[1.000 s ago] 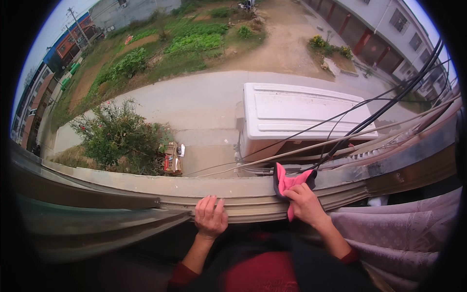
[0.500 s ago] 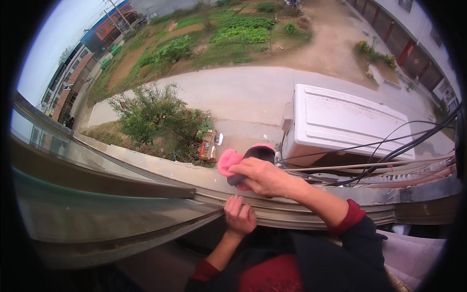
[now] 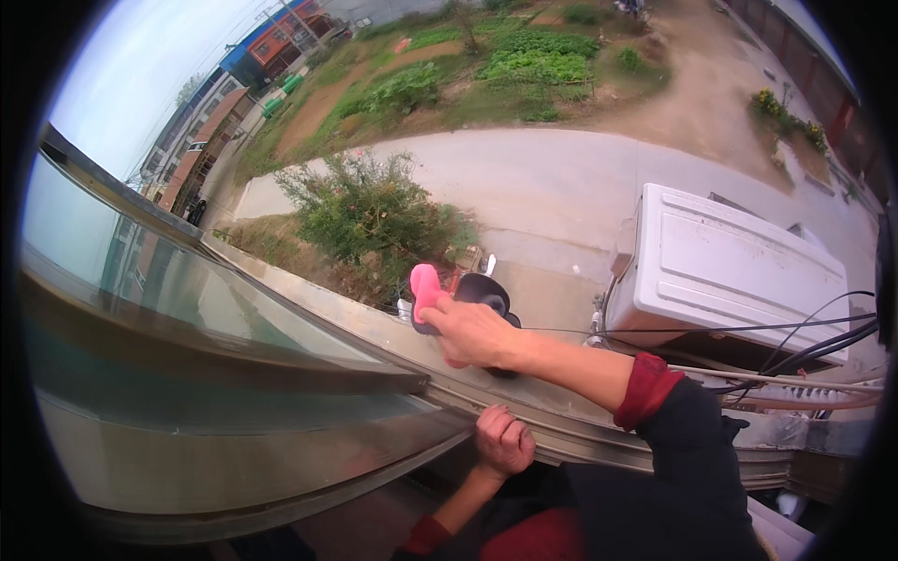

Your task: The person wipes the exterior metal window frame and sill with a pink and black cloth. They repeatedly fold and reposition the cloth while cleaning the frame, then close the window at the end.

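My right hand [image 3: 472,332] reaches out over the window ledge, fingers closed on pink-and-black slippers [image 3: 427,283]. One slipper shows its pink side to the left of the fingers. A rounded black part [image 3: 482,292] stands up behind the hand; the rest is hidden by it. My left hand [image 3: 505,441] is curled over the inner edge of the metal window track [image 3: 561,439], near the end of the sliding pane. Glass window panes [image 3: 234,374] fill the left side.
A white outdoor air-conditioner unit [image 3: 739,257] sits outside to the right, with black cables [image 3: 795,360] and pipes in front. Below are a leafy bush [image 3: 369,206], a concrete road [image 3: 552,173] and vegetable plots [image 3: 538,56]. The pale outer ledge [image 3: 309,313] runs along the window.
The view has swung, so the scene outside sits farther right. My right hand has turned the slippers, the pink one now more upright. My left hand stays on the window track.
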The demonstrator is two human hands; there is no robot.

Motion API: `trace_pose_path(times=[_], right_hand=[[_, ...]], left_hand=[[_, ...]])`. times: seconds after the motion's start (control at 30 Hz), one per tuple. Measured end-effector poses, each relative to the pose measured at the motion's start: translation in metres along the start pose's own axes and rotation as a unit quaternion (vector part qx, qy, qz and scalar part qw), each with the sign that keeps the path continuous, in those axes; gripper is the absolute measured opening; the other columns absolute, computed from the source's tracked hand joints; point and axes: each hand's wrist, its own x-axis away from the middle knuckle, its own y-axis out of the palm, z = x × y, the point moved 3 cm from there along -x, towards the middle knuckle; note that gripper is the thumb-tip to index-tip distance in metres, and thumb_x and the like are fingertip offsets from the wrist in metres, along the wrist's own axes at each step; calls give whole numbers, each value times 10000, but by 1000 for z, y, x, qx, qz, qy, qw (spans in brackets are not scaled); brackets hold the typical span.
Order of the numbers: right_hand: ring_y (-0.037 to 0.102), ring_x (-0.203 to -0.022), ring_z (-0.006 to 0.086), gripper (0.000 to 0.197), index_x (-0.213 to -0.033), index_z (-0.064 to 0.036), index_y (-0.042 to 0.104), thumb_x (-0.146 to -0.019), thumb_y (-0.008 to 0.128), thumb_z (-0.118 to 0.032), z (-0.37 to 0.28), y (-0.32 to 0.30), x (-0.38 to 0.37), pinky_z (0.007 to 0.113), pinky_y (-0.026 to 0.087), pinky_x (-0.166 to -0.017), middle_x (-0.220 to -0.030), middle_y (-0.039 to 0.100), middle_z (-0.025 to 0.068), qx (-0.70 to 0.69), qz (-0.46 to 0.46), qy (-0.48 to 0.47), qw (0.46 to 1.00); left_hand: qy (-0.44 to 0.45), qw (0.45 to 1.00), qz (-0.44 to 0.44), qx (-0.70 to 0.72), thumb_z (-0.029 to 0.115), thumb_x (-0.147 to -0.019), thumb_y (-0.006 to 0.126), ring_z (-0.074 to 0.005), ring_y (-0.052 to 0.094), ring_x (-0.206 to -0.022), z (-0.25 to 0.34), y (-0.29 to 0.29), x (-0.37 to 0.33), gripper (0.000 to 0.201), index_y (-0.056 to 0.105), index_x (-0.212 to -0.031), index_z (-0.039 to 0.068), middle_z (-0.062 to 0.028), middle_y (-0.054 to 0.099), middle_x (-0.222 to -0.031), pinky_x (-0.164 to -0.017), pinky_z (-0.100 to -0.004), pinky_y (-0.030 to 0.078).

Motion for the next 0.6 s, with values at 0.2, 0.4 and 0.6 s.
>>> trace_pose_path(times=[0.2, 0.4, 0.6], right_hand=[[636, -1036, 324, 427, -1191, -105, 618, -776, 713, -140, 10, 63, -2, 438, 556, -783, -1122, 576, 117, 24, -127, -132, 983], [665, -1000, 369, 336, -1113, -33, 605, -806, 711, -117, 29, 69, -149, 474, 555, -832, -1118, 599, 162, 69, 14, 85, 994], [594, -1104, 388, 321, -1242, -96, 619, -928, 574, -143, -2, 123, -188, 508, 490, -930, -1221, 623, 120, -145, -53, -16, 988]], left_hand=[[-8, 1000, -13, -13, 44, -801, 660, -349, 593, -1005, 3, 0, 0, 267, 565, -1049, 55, -138, 535, -1068, -926, -497, 527], [-11, 997, -82, 6, 80, -793, 699, -336, 615, -1006, -15, 10, 24, 285, 598, -1060, 70, -123, 558, -1068, -911, -488, 550], [-176, 970, -93, 142, 78, -784, 686, -322, 630, -1011, -26, 14, 50, 247, 632, -1024, 71, -123, 594, -1049, -899, -477, 568]])
